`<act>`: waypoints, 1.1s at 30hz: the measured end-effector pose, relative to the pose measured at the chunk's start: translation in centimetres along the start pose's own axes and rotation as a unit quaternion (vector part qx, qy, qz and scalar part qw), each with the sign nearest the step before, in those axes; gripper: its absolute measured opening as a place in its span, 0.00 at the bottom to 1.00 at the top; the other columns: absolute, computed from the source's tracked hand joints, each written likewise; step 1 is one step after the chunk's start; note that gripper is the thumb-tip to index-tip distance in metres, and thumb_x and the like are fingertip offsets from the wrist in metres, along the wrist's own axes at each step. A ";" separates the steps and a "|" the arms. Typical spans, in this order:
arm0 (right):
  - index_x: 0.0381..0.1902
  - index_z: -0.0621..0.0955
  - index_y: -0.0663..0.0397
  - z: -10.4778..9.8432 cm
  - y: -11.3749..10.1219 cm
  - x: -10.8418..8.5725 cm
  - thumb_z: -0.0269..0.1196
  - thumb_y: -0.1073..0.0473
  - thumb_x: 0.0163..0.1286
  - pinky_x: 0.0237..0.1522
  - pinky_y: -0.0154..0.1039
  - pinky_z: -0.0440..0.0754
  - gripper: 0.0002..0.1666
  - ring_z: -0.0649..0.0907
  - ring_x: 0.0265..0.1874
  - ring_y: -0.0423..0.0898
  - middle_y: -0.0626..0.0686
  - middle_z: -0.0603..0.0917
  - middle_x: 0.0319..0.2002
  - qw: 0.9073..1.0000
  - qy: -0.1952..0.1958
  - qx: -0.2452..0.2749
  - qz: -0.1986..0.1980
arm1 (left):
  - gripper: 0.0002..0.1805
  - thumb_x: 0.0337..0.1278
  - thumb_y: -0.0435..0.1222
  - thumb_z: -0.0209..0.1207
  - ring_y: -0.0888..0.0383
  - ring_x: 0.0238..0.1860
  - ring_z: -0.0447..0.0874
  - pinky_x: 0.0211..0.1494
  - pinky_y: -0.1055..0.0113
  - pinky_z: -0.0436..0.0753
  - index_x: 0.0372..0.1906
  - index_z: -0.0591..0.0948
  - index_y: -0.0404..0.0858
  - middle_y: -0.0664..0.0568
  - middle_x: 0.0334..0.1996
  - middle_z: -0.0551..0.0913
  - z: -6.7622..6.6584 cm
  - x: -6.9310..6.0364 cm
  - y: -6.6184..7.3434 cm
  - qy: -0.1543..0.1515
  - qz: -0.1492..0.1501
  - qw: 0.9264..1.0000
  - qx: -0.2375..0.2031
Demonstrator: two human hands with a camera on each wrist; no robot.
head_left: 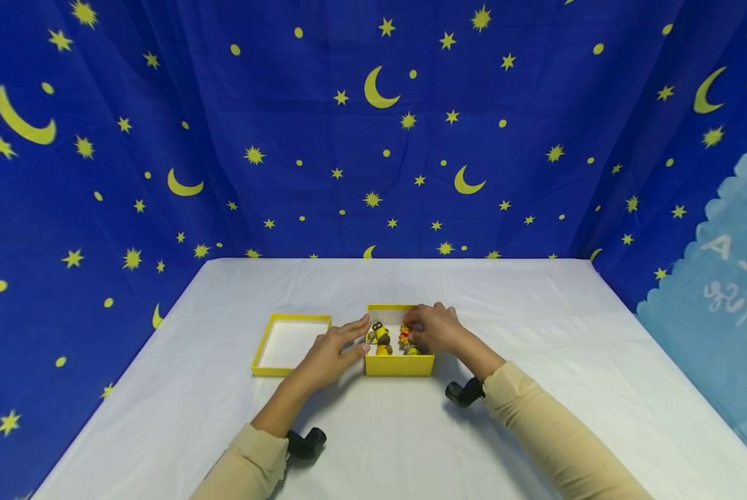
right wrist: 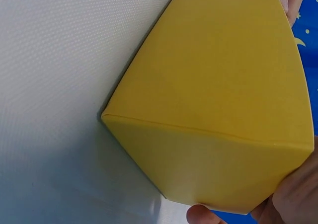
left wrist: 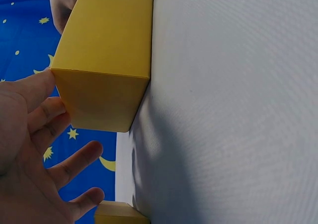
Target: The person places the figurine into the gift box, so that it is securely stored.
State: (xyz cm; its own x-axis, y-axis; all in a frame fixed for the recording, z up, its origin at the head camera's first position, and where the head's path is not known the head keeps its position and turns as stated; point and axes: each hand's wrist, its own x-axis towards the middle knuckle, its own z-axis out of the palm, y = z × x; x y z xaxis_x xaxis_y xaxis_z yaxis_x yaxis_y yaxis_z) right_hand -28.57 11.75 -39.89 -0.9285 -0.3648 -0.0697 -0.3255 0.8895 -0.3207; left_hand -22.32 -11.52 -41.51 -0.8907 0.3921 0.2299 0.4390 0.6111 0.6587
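Note:
A yellow box (head_left: 400, 366) with a white inside stands on the table, holding several small toy figurines. One is a yellow minion figurine (head_left: 381, 331) with goggles, on the left side. Toward the right, an orange bear figurine (head_left: 404, 335) in red is pinched by my right hand (head_left: 437, 328), which reaches in over the box's right wall; its fingertips are partly hidden. My left hand (head_left: 332, 353) has its fingers spread, and some touch the top edge of the box's left wall. In the left wrist view, that hand (left wrist: 35, 129) is beside the box corner.
The shallow yellow lid (head_left: 291, 371) lies left of the box, its white inside facing up, close to my left hand. White cloth covers the table (head_left: 511, 298). A blue curtain (head_left: 323, 125) with yellow stars and moons hangs behind and at the sides.

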 end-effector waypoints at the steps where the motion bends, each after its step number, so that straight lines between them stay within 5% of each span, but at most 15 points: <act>1: 0.48 0.83 0.42 0.0 0.0 0.0 0.64 0.56 0.63 0.43 0.47 0.64 0.15 0.73 0.44 0.50 0.47 0.82 0.54 1.000 0.001 -0.002 -0.002 | 0.26 0.65 0.43 0.54 0.40 0.68 0.64 0.71 0.37 0.53 0.66 0.69 0.41 0.53 0.70 0.65 0.0 0.0 0.0 0.001 0.000 1.000 0.000; 22: 0.47 0.85 0.46 -0.4 0.5 -0.9 0.64 0.51 0.63 0.38 0.43 0.61 0.15 0.72 0.38 0.48 0.49 0.84 0.51 0.995 0.081 0.035 -0.036 | 0.25 0.64 0.41 0.55 0.42 0.66 0.67 0.68 0.38 0.59 0.64 0.71 0.38 0.52 0.68 0.68 0.0 0.3 0.2 0.011 0.010 0.999 0.046; 27: 0.46 0.85 0.48 -0.9 0.5 -1.7 0.62 0.53 0.65 0.37 0.42 0.58 0.14 0.70 0.33 0.47 0.50 0.85 0.48 0.986 0.133 0.083 -0.055 | 0.23 0.62 0.40 0.57 0.46 0.65 0.69 0.70 0.41 0.59 0.61 0.75 0.39 0.53 0.65 0.73 0.0 0.2 0.2 0.040 0.015 0.998 0.036; 33: 0.46 0.85 0.48 -1.1 0.0 -2.7 0.61 0.50 0.66 0.41 0.43 0.60 0.14 0.75 0.39 0.53 0.50 0.86 0.46 0.975 0.169 0.130 -0.056 | 0.21 0.61 0.41 0.58 0.48 0.65 0.70 0.70 0.45 0.60 0.59 0.77 0.43 0.52 0.62 0.76 -0.6 -0.1 0.6 0.081 0.004 0.997 0.016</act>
State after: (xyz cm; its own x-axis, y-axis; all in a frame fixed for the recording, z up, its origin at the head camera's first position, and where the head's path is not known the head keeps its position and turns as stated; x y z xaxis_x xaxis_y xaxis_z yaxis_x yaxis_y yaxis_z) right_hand -26.30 12.99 -38.69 -0.9098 -0.3053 0.2812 -0.4131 0.7326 -0.5409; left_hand -22.06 -11.54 -40.71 -0.8930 0.2835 0.3496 0.4483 0.6306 0.6336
